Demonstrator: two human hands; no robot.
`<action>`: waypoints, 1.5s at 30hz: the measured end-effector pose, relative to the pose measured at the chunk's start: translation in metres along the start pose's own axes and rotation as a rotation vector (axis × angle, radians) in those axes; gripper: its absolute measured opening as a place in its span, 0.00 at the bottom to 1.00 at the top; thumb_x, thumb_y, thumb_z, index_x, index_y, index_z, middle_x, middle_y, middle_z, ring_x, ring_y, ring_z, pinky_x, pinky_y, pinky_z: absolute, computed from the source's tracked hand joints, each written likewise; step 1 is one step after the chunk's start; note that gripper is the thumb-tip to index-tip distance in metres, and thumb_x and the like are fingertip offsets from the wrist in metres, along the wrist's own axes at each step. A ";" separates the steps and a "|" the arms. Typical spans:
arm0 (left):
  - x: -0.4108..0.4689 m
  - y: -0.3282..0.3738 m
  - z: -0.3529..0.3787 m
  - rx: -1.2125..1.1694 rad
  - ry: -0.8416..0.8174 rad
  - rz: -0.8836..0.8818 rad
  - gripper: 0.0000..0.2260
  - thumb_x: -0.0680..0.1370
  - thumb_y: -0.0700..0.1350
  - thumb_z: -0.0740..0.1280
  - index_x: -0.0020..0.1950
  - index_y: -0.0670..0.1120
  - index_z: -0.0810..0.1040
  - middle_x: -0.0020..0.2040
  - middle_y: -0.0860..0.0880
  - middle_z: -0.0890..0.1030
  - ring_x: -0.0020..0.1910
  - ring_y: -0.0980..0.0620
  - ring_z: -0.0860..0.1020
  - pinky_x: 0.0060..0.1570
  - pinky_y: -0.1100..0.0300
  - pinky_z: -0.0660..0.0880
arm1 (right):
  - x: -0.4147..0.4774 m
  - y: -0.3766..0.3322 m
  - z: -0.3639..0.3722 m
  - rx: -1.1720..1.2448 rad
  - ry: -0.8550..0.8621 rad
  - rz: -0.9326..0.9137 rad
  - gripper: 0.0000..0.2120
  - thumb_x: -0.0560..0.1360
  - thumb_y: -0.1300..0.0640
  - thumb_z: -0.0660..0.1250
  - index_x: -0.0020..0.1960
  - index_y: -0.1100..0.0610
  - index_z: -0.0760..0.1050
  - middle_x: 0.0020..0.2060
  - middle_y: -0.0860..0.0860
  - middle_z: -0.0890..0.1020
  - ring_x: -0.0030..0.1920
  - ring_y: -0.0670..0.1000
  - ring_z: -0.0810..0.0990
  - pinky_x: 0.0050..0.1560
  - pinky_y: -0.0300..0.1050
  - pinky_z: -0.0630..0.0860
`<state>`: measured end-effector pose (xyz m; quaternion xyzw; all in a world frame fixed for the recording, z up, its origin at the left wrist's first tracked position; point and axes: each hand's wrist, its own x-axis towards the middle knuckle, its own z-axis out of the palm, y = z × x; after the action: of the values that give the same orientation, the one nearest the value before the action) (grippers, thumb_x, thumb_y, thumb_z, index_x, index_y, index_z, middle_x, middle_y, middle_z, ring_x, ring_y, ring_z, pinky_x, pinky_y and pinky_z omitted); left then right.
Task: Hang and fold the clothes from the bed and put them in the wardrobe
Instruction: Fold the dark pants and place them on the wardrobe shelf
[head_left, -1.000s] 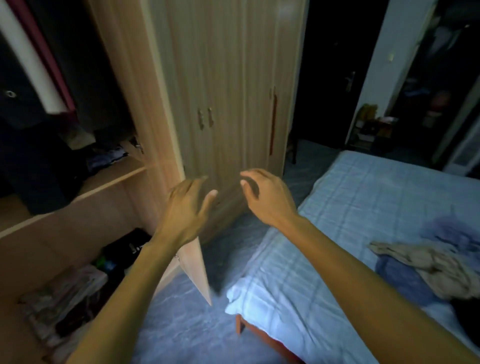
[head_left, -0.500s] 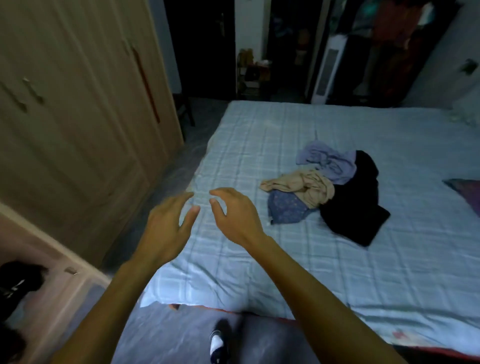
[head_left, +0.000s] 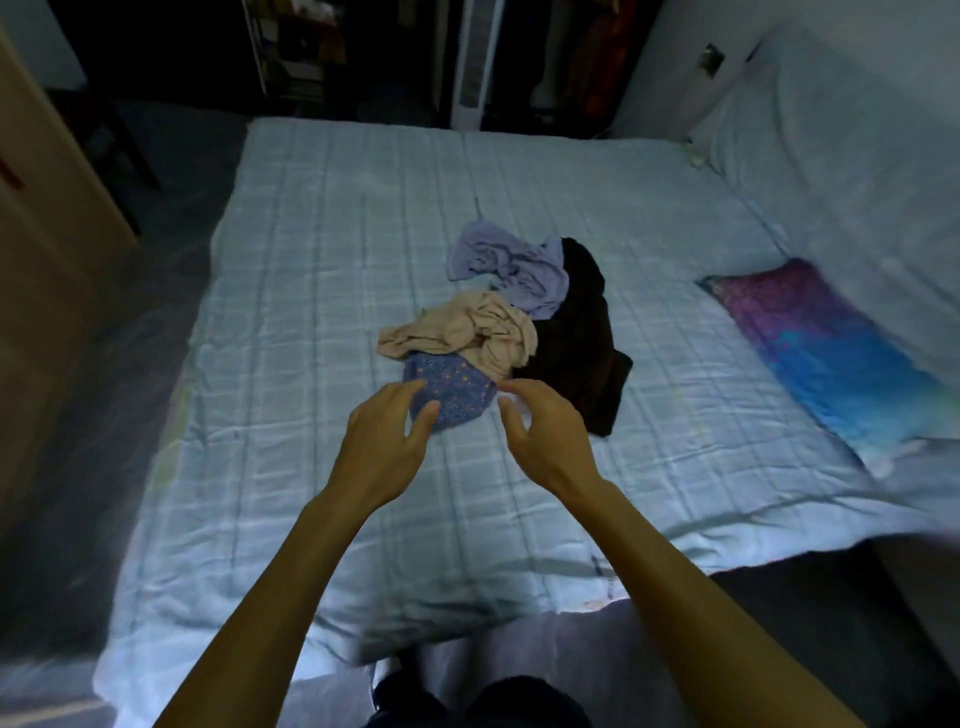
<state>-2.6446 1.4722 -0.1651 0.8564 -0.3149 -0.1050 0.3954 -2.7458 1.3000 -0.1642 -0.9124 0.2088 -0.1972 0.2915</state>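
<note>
Our left hand (head_left: 382, 447) and right hand (head_left: 550, 436) hover, grips apart and empty, by the clothes (head_left: 467, 332) on the bed (head_left: 311, 260).

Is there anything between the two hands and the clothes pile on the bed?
Nothing visible. The left hand and right hand hover open over the bedsheet, right at the blue patterned garment, the pile's nearest piece.

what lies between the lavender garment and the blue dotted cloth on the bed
The crumpled beige garment lies between them, overlapping the blue cloth's far edge, as the head view shows.
</note>
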 end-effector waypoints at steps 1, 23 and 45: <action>0.008 -0.002 0.006 -0.010 -0.017 0.006 0.25 0.77 0.58 0.55 0.67 0.44 0.73 0.64 0.45 0.76 0.61 0.46 0.74 0.62 0.53 0.70 | 0.003 0.006 0.002 -0.004 0.007 0.018 0.12 0.76 0.55 0.64 0.56 0.58 0.80 0.51 0.53 0.83 0.50 0.52 0.80 0.51 0.41 0.73; 0.191 0.032 0.178 0.128 -0.302 -0.142 0.33 0.75 0.65 0.49 0.65 0.42 0.73 0.59 0.43 0.78 0.57 0.46 0.75 0.56 0.54 0.70 | 0.151 0.210 0.009 0.110 -0.205 0.179 0.13 0.79 0.58 0.62 0.61 0.59 0.77 0.56 0.54 0.81 0.54 0.50 0.79 0.52 0.30 0.66; 0.300 -0.066 0.338 0.166 -0.572 -0.245 0.28 0.77 0.60 0.53 0.70 0.44 0.70 0.65 0.42 0.75 0.60 0.42 0.75 0.60 0.47 0.70 | 0.198 0.384 0.137 -0.640 -0.799 0.324 0.40 0.74 0.49 0.68 0.77 0.53 0.48 0.76 0.60 0.55 0.76 0.61 0.50 0.72 0.61 0.50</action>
<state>-2.5252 1.1114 -0.4182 0.8530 -0.3155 -0.3621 0.2042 -2.6165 0.9782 -0.4553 -0.9158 0.2693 0.2864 0.0823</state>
